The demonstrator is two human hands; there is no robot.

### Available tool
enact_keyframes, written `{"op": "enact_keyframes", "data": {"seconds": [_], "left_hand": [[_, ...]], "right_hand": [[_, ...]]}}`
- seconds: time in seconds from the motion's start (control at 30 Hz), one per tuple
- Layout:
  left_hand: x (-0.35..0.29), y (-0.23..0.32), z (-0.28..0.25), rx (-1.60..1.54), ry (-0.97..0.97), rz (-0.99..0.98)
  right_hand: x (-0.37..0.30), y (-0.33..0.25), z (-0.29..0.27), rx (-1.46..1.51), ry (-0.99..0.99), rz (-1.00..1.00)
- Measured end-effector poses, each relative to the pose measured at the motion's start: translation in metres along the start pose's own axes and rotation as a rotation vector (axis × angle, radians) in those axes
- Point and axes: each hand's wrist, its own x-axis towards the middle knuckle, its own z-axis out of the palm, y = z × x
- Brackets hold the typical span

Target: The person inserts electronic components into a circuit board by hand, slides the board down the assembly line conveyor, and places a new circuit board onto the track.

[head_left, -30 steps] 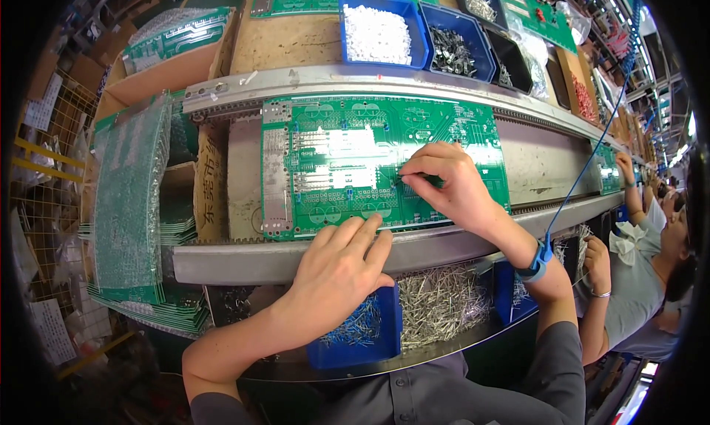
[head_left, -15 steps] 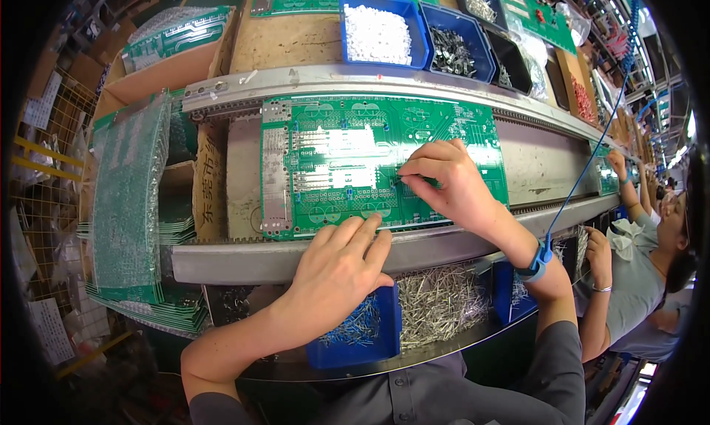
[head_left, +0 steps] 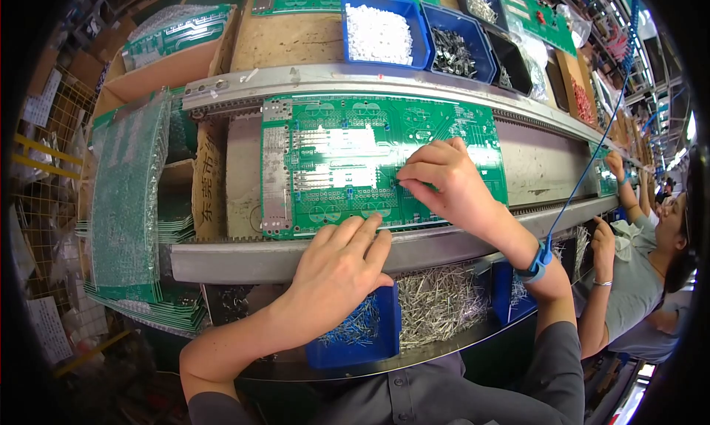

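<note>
A large green circuit board (head_left: 429,122) lies flat between two metal rails, with white silkscreen areas and small parts on it. Over its middle, my right hand (head_left: 447,181) pinches thumb and forefinger together at the board's surface; whatever they grip is too small to make out. A blue strap (head_left: 540,261) with a cord circles that wrist. My left hand (head_left: 344,266) rests palm down across the near rail (head_left: 229,263), its fingers spread and their tips on the board's near edge. It holds nothing.
Below the near rail stand a blue bin (head_left: 390,329) of blue parts and a heap of wire-legged parts (head_left: 444,303). Beyond the far rail (head_left: 310,76) are blue bins of white (head_left: 377,36) and dark parts (head_left: 452,53). Wrapped boards (head_left: 126,203) stack at left; a co-worker (head_left: 640,270) sits at right.
My two hands and the board stay almost in place; the right fingertips shift very slightly. At right, the co-worker's nearer hand has risen a little.
</note>
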Motion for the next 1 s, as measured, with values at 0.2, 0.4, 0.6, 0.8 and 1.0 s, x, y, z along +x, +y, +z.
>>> {"op": "enact_keyframes", "data": {"seconds": [0.2, 0.4, 0.6, 0.8, 1.0], "left_hand": [[-0.001, 0.000, 0.000, -0.006, 0.019, 0.000], [-0.001, -0.018, -0.026, -0.022, 0.159, -0.192], [-0.011, -0.054, -0.047, 0.163, 0.254, -0.555], [-0.010, -0.057, -0.041, 0.046, 0.169, -0.657], [-0.010, -0.058, -0.036, -0.029, 0.215, -0.568]], "right_hand": [[-0.001, 0.000, 0.008, -0.097, -0.056, -0.051], [-0.002, -0.004, 0.006, -0.274, -0.069, -0.121], [0.005, 0.004, -0.008, -0.096, 0.010, -0.062], [0.041, 0.047, -0.022, -0.233, 0.133, -0.010], [0.092, 0.092, -0.024, -0.466, 0.271, -0.001]]}}
